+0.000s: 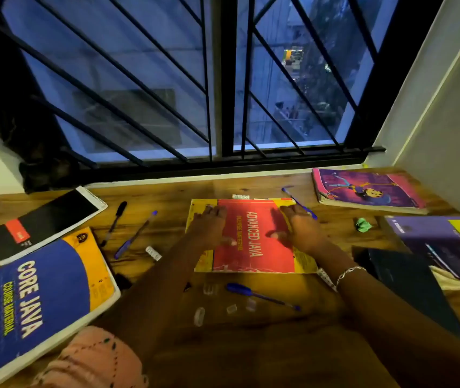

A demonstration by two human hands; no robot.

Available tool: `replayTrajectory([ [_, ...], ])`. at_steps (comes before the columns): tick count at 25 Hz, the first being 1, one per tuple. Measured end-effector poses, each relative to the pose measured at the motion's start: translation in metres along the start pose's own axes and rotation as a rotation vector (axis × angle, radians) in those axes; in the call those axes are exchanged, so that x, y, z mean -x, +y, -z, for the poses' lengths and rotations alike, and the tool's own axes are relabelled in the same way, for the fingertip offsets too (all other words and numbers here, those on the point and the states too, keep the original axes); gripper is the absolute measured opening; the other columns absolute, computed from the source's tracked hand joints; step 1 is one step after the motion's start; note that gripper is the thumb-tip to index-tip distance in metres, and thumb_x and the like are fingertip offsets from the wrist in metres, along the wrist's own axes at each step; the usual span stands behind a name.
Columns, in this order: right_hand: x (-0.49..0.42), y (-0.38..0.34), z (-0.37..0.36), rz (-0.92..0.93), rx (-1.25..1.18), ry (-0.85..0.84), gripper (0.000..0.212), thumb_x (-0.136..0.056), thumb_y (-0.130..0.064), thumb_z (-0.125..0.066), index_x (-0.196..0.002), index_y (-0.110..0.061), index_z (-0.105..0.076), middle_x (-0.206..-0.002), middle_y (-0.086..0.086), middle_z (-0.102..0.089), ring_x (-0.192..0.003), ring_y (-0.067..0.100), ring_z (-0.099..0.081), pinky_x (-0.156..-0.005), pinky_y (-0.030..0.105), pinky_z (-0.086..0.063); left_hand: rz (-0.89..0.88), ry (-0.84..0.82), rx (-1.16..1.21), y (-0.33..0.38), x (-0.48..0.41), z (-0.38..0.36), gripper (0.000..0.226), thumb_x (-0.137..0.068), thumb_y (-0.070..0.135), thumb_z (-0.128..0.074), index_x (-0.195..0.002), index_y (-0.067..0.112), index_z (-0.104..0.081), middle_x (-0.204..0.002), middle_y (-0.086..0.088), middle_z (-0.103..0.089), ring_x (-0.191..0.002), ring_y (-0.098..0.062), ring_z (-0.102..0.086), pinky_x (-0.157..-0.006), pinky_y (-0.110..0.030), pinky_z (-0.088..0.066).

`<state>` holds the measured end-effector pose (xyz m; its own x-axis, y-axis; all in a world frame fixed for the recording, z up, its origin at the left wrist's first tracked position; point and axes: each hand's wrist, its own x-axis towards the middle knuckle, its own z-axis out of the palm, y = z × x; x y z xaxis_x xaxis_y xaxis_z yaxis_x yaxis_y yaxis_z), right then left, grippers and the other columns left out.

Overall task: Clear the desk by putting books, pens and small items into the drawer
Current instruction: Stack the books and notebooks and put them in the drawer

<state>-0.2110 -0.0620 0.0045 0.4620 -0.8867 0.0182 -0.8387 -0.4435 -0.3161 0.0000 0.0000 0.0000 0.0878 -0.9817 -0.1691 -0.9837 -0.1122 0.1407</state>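
a single wide-angle view from the person's head looks forward and steeply down over the wooden desk [167,189], close enough that both forearms [153,289] rise from the near edge of the frame. it faces the barred window [150,102] on the far side, with a white wall [433,121] closing the right and the desk running out of frame on the left.
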Motion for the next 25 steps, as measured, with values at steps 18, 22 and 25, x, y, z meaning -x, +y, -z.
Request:
replayTrajectory([
  [18, 0.0, 0.022, -0.038, 0.16, 0.161, -0.292, 0.091, -0.076, -0.055, -0.061, -0.148, -0.02, -0.017, -0.155, 0.013, -0.01, -0.143, 0.031, -0.011, -0.115, 0.041, -0.024, 0.06, -0.152, -0.215, 0.015, -0.083, 0.016, 0.105, -0.066, 0.049, -0.077, -0.146, 0.011, -0.021, -0.152, -0.017, -0.023, -0.142, -0.032, -0.017, -0.116, -0.053, -0.008],
  [22, 0.002, 0.021, -0.038, 0.163, 0.139, -0.275, 0.09, -0.077, -0.054, -0.06, -0.148, -0.021, -0.016, -0.155, 0.012, -0.009, -0.143, 0.03, -0.01, -0.115, 0.04, -0.023, 0.064, -0.165, -0.159, 0.009, -0.086, 0.016, 0.106, -0.065, 0.048, -0.078, -0.147, 0.014, -0.02, -0.153, -0.016, -0.023, -0.143, -0.032, -0.016, -0.115, -0.052, -0.006],
  [25, 0.005, 0.023, -0.036, 0.179, 0.114, -0.269, 0.09, -0.077, -0.054, -0.061, -0.148, -0.02, -0.017, -0.155, 0.012, -0.008, -0.144, 0.029, -0.009, -0.116, 0.038, -0.022, 0.065, -0.1, -0.222, 0.011, -0.083, 0.018, 0.112, -0.062, 0.05, -0.078, -0.147, 0.012, -0.018, -0.152, -0.02, -0.02, -0.142, -0.035, -0.015, -0.115, -0.053, -0.002],
])
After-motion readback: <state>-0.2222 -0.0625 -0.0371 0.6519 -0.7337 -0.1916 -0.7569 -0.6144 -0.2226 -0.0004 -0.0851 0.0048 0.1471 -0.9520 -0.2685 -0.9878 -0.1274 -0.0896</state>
